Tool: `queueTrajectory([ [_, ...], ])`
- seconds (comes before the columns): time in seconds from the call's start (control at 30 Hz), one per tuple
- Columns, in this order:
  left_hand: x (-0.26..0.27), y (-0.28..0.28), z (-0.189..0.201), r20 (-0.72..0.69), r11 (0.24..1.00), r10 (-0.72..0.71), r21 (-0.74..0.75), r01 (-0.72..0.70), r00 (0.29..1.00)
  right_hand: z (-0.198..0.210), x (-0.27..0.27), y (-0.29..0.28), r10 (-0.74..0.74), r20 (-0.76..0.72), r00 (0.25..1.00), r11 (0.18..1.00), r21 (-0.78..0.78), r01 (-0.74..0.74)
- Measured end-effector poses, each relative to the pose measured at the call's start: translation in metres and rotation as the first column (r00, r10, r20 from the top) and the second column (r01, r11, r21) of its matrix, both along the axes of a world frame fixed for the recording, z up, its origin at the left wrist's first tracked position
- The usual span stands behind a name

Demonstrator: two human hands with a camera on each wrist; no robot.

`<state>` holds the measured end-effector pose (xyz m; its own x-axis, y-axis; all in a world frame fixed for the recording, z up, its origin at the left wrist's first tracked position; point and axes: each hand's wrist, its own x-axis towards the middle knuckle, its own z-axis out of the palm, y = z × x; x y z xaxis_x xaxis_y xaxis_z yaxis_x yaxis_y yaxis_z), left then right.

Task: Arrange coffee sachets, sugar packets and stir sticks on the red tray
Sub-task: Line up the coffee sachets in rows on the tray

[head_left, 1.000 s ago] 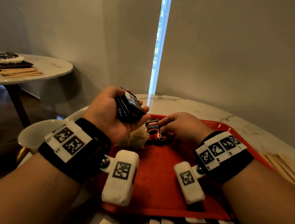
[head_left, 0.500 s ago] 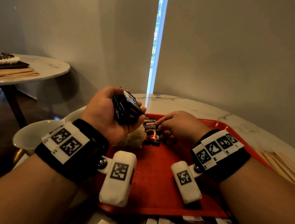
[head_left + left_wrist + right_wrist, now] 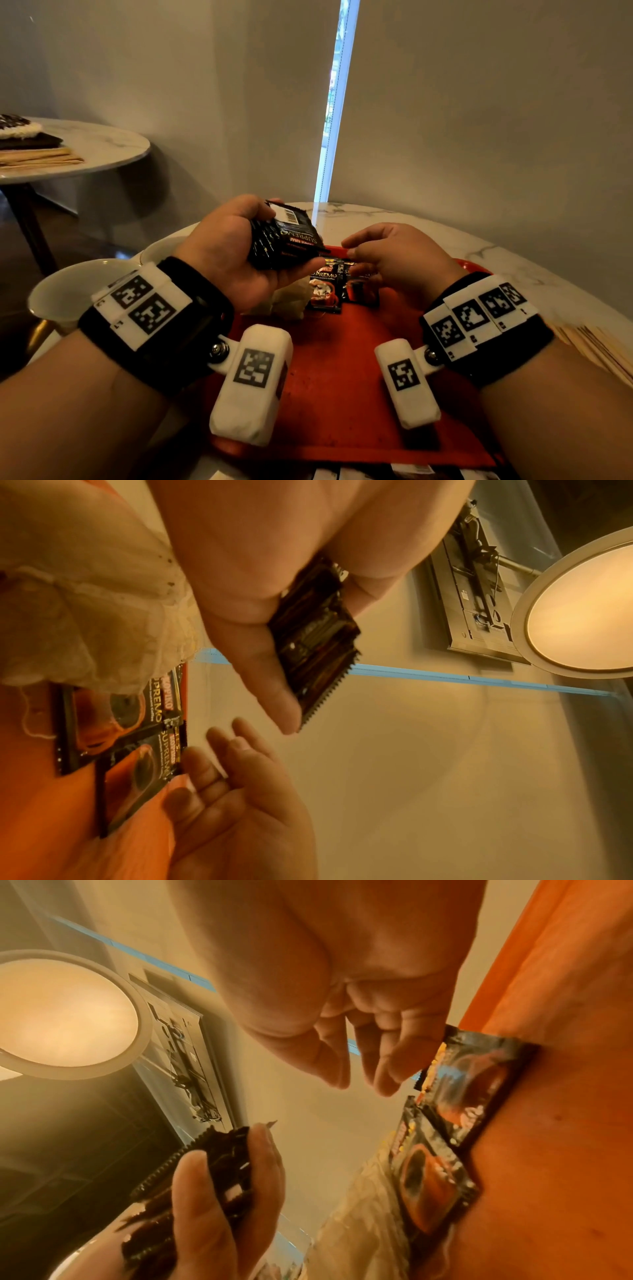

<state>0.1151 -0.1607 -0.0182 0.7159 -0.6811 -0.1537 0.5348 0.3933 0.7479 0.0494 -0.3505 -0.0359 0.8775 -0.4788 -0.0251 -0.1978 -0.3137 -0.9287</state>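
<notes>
- The left hand (image 3: 226, 253) is gripping a stack of coffee sachets (image 3: 284, 236), fingers and thumb curled round it, holding it up above the tray's far-left corner.
- The right hand (image 3: 400, 260) is holding nothing; its fingers are loosely curled with thumb and forefinger nearly meeting, hovering just above the two laid sachets (image 3: 342, 284) and pointing towards the stack at about 9 o'clock.
- The step in hand looks like drawing the next sachet from the stack. To do it well, the right fingertips should pinch only the top sachet at its serrated edge while the left thumb eases off, so that one slides free without fanning the rest.
- The two laid sachets are lying flat on the red tray (image 3: 342, 394) at its 12 o'clock edge, touching side by side, the right one slightly overlapping; their long axes are running 12 to 6, printed tops towards 12.
- The next one should go at 3 o'clock of them, same way up.
- The stack's long axis is tilting roughly 10 to 4.
</notes>
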Motion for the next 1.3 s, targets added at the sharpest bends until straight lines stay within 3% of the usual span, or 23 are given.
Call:
queueTrajectory([
  [0.17, -0.005, 0.0, 0.002, 0.056, 0.999, -0.035, 0.016, 0.034, 0.998, 0.017, -0.011, 0.002, 0.191, 0.162, 0.968, 0.979, -0.106, -0.175],
  [0.3, -0.006, 0.001, 0.002, 0.043, 0.998, -0.055, 0.027, 0.054, 0.998, 0.028, -0.018, 0.011, 0.353, 0.179, 0.918, 0.926, -0.21, -0.315],
  [0.43, -0.007, 0.0, 0.002, 0.022, 0.998, -0.031, 0.057, 0.03, 0.999, 0.032, -0.023, 0.013, 0.392, 0.206, 0.897, 0.887, -0.343, -0.309],
  [0.8, -0.008, 0.0, 0.003, 0.024, 0.997, -0.059, 0.055, 0.057, 0.998, 0.028, -0.023, 0.005, 0.402, 0.285, 0.87, 0.888, -0.355, -0.293],
  [0.93, -0.006, 0.0, 0.001, -0.005, 0.993, -0.084, 0.082, 0.084, 0.996, 0.029, -0.022, 0.004, 0.308, 0.449, 0.839, 0.93, -0.327, -0.166],
  [1.07, -0.003, -0.001, -0.001, -0.032, 0.993, -0.076, 0.094, 0.078, 0.997, 0.024, -0.014, -0.017, 0.02, 0.563, 0.826, 1.0, -0.027, -0.006],
  [1.2, -0.002, 0.0, 0.0, -0.038, 0.994, -0.058, 0.088, 0.061, 0.998, 0.009, -0.006, -0.039, -0.177, 0.343, 0.923, 0.974, 0.195, 0.114],
  [1.3, 0.0, 0.0, 0.001, -0.041, 0.998, -0.026, 0.063, 0.029, 0.999, -0.009, -0.003, -0.052, -0.185, 0.134, 0.973, 0.958, 0.247, 0.148],
])
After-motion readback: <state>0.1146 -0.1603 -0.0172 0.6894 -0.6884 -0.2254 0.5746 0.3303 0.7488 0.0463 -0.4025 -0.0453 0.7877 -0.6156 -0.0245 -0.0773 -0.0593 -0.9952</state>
